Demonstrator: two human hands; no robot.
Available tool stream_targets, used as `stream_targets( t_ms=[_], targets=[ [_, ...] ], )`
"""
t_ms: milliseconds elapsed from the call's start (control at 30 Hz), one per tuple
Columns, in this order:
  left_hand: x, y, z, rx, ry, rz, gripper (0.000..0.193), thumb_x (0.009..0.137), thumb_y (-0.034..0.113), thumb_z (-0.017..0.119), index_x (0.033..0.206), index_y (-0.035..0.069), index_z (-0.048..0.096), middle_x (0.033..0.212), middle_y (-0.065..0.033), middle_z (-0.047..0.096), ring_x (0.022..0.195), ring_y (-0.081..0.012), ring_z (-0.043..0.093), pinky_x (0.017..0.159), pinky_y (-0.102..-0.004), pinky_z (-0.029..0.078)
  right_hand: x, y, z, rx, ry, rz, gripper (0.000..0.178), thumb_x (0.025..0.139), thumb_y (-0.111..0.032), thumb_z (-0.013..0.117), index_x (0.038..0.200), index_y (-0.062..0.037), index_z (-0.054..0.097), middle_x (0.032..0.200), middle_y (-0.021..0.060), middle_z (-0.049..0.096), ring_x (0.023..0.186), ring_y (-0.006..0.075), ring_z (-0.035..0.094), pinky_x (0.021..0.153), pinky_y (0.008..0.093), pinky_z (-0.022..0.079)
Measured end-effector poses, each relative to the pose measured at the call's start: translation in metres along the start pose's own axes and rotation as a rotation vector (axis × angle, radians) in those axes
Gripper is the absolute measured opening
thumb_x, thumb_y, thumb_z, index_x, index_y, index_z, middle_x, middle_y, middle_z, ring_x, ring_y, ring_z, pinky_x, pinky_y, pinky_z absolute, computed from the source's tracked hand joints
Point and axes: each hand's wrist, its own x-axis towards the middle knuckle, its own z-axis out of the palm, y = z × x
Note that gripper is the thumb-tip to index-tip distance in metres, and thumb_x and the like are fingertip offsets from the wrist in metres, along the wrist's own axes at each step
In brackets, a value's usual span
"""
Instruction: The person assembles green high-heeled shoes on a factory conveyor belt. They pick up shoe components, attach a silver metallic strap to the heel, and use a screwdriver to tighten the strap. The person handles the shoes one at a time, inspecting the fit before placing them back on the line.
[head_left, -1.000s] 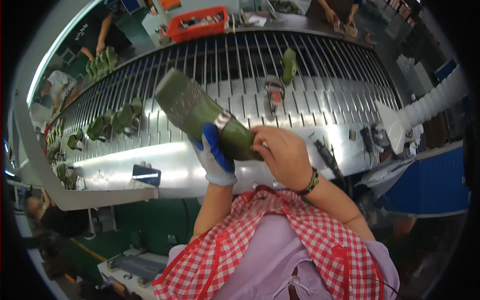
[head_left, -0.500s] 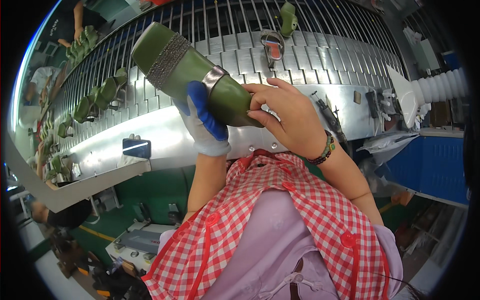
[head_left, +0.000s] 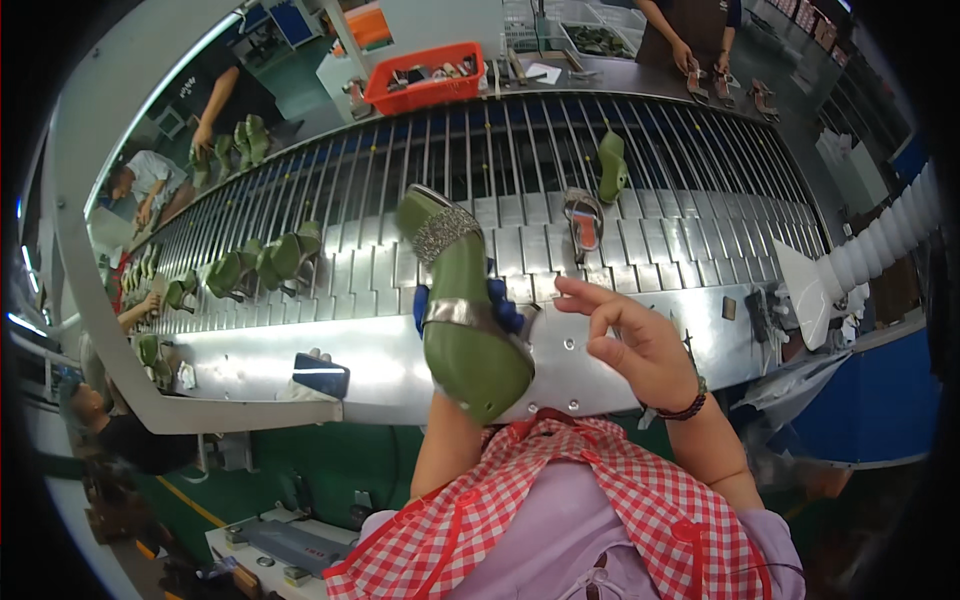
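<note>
A sandal on a green shoe last (head_left: 455, 275) stands tilted in front of me, its toe pointing up and away. A glittery band crosses its forefoot and a shiny metallic strap rings the ankle part. My left hand (head_left: 506, 308), in a blue-coated glove, is wrapped round it from behind; blue fingertips show on both sides and the palm is hidden. To the right, my bare right hand (head_left: 640, 345), with a beaded bracelet at the wrist, is apart from the sandal, fingers spread and holding nothing.
A slatted metal conveyor carries a strappy sandal (head_left: 583, 222), a bare green last (head_left: 611, 168) and several lasted sandals (head_left: 285, 258) at left. A phone (head_left: 321, 374) lies on a glove. At right is a white duct nozzle (head_left: 808, 290). Beyond stand a red bin (head_left: 425, 92) and co-workers.
My right hand has let go of the last and drawn away to the right. The left hand has turned the lasted sandal more upright. My view has tipped up, showing more beyond the conveyor.
</note>
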Motion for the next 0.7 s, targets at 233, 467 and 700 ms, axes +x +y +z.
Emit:
stream_targets(
  t_ms=[233,467,700],
  targets=[
    [-0.004,-0.029,0.039,-0.187,0.124,-0.270,0.062,0.092,0.054,0.044,0.123,0.002,0.052,0.085,-0.0059,0.059,0.066,-0.0195,0.058,0.065,-0.0368,0.050,0.039,-0.006,-0.010,0.253,0.037,0.049,0.011,0.092,-0.017,0.061,0.095,-0.0054,0.061,0.150,0.0204,0.029,0.136,0.0267,0.035,0.106,0.0384,0.034],
    [0.001,-0.039,0.033,-0.112,0.027,-0.319,0.061,0.092,0.054,0.045,0.123,0.002,0.052,0.085,-0.0052,0.059,0.067,-0.0186,0.059,0.065,-0.0357,0.051,0.057,0.001,-0.003,0.380,0.008,0.105,0.011,0.092,-0.018,0.061,0.087,-0.0074,0.059,0.149,0.0144,0.035,0.133,0.0234,0.039,0.108,0.0385,0.030],
    [-0.011,-0.042,0.034,-0.117,-0.028,-0.403,0.060,0.092,0.053,0.045,0.123,0.002,0.052,0.086,-0.0045,0.059,0.067,-0.0177,0.059,0.065,-0.0347,0.051,0.059,0.014,0.009,0.617,-0.075,0.266,0.035,0.090,-0.021,0.065,0.113,-0.0094,0.042,0.127,0.0109,0.052,0.112,0.0143,0.052,0.094,0.0294,0.041]
  ],
)
